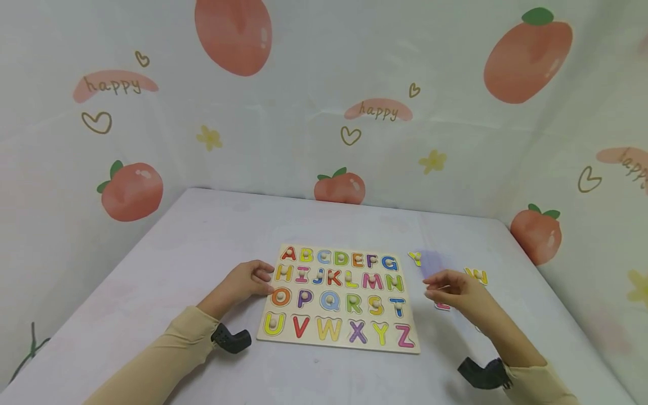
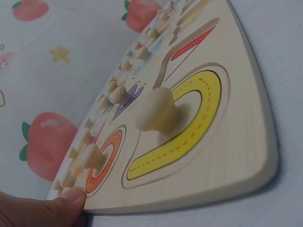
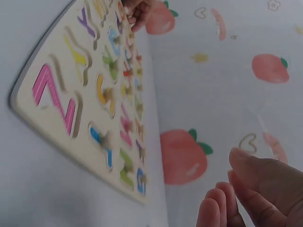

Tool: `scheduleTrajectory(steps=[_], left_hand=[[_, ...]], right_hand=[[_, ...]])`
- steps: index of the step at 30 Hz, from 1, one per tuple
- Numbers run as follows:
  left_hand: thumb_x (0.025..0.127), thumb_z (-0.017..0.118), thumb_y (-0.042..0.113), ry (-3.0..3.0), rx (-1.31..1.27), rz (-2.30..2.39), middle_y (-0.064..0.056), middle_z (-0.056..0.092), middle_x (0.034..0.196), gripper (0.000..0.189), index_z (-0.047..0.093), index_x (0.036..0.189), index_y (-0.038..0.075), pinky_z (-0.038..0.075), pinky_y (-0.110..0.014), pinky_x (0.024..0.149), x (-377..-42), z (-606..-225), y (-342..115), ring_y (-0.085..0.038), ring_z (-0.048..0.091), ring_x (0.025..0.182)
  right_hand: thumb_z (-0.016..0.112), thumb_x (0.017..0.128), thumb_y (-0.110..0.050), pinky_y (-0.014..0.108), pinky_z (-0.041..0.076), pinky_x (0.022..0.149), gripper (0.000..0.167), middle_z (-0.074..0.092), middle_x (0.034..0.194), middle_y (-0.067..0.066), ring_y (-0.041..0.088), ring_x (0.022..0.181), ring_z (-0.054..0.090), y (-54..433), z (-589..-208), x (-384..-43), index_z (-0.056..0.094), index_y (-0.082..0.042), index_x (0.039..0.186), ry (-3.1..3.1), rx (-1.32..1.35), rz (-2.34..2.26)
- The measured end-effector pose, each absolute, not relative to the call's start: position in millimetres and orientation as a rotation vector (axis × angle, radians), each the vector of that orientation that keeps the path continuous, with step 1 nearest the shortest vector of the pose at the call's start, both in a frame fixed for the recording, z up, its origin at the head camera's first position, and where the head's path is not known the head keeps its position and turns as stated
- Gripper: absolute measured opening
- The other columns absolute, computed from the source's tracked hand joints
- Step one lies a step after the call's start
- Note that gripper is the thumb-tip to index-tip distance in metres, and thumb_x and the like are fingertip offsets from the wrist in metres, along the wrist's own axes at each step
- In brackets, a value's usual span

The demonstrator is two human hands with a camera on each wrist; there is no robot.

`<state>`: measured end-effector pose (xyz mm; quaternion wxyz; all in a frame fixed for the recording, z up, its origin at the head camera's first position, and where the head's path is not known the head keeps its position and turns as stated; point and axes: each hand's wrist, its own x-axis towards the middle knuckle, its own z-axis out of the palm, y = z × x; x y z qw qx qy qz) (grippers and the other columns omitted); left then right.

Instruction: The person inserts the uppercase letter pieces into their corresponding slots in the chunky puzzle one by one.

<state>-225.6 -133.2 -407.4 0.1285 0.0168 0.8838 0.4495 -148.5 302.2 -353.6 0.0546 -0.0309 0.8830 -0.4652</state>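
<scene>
A wooden alphabet puzzle board [image 1: 336,343] lies on the table, with knobbed letter pieces in the upper rows and a yellow U [image 1: 274,324] at bottom left. The V, W, X, Y and Z recesses show no knobs. My left hand [image 1: 248,286] holds the board's left edge, its thumb [image 2: 71,198] on the rim near the orange O [image 2: 106,165]. Right of the board, my right hand [image 1: 458,292] hovers with loosely bent fingers, nothing between thumb and fingertips. Below it, a red-pink letter piece [image 1: 442,307] is partly hidden.
A loose yellow Y [image 1: 415,258] lies by the board's upper right corner. Farther right is a yellow W [image 1: 477,275], close behind the right hand. A printed cloth [image 1: 283,140] with peaches hangs behind the table and along its sides.
</scene>
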Motion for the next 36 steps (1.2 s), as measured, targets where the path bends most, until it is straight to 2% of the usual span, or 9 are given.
scheduleTrajectory(steps=[8, 13, 15, 20, 26, 31, 36], left_hand=[[0.076, 0.08, 0.007, 2.565, 0.031, 1.31, -0.009, 0.061, 0.096, 0.051, 0.059, 0.122, -0.002, 0.047, -0.028, 0.072, -225.7, -407.1, -132.9, -0.016, 0.058, 0.08], [0.077, 0.08, 0.008, 2.579, 0.026, 1.297, -0.009, 0.061, 0.097, 0.05, 0.059, 0.122, -0.001, 0.048, -0.029, 0.073, -226.0, -406.8, -132.3, -0.017, 0.058, 0.081], [0.077, 0.079, 0.007, 2.58, 0.019, 1.297, -0.009, 0.061, 0.097, 0.05, 0.059, 0.122, -0.001, 0.048, -0.029, 0.073, -226.6, -408.0, -132.0, -0.017, 0.058, 0.081], [0.077, 0.079, 0.008, 2.579, 0.011, 1.297, -0.008, 0.061, 0.097, 0.05, 0.059, 0.122, 0.0, 0.048, -0.028, 0.073, -227.3, -409.5, -132.1, -0.017, 0.058, 0.081], [0.078, 0.079, 0.009, 2.571, 0.026, 1.303, -0.008, 0.062, 0.098, 0.05, 0.059, 0.123, 0.0, 0.049, -0.029, 0.075, -226.3, -408.3, -131.8, -0.017, 0.059, 0.082], [0.077, 0.079, 0.008, 2.575, 0.033, 1.297, -0.009, 0.062, 0.098, 0.05, 0.059, 0.122, -0.002, 0.049, -0.03, 0.075, -223.9, -407.7, -132.5, -0.017, 0.059, 0.082], [0.077, 0.079, 0.008, 2.577, 0.041, 1.298, -0.01, 0.061, 0.097, 0.05, 0.059, 0.122, -0.002, 0.049, -0.029, 0.074, -224.1, -407.0, -133.2, -0.016, 0.058, 0.081]], right_hand=[[0.072, 0.087, -0.025, 0.021, 0.05, 0.069, 0.046, 0.068, 0.105, 0.011, -0.002, 0.078, 0.062, 364.4, -367.3, -131.3, 0.061, 0.005, 0.119, 2.865, 0.135, -1.181], [0.074, 0.085, -0.032, 0.024, 0.05, 0.07, 0.054, 0.067, 0.107, 0.014, 0.006, 0.084, 0.063, 392.3, -379.5, -129.9, 0.06, 0.006, 0.121, 2.838, 0.245, -1.054], [0.075, 0.083, -0.031, 0.025, 0.05, 0.069, 0.056, 0.068, 0.103, 0.012, 0.009, 0.084, 0.063, 398.3, -386.1, -129.4, 0.059, 0.007, 0.12, 2.79, 0.268, -1.06], [0.078, 0.081, -0.024, 0.024, 0.048, 0.064, 0.051, 0.069, 0.093, 0.004, 0.007, 0.079, 0.06, 402.6, -400.1, -129.3, 0.061, 0.01, 0.115, 2.754, 0.252, -1.065], [0.077, 0.081, -0.021, 0.024, 0.044, 0.062, 0.045, 0.068, 0.087, 0.001, 0.005, 0.073, 0.056, 401.0, -403.4, -131.0, 0.064, 0.009, 0.112, 2.784, 0.262, -1.012], [0.073, 0.085, -0.025, 0.026, 0.042, 0.06, 0.042, 0.066, 0.081, -0.002, 0.009, 0.069, 0.05, 399.6, -399.1, -131.7, 0.065, 0.007, 0.11, 2.742, 0.301, -1.003], [0.072, 0.086, -0.03, 0.027, 0.044, 0.064, 0.044, 0.069, 0.085, 0.0, 0.012, 0.073, 0.052, 395.8, -387.6, -135.3, 0.066, 0.006, 0.11, 2.75, 0.279, -0.985]])
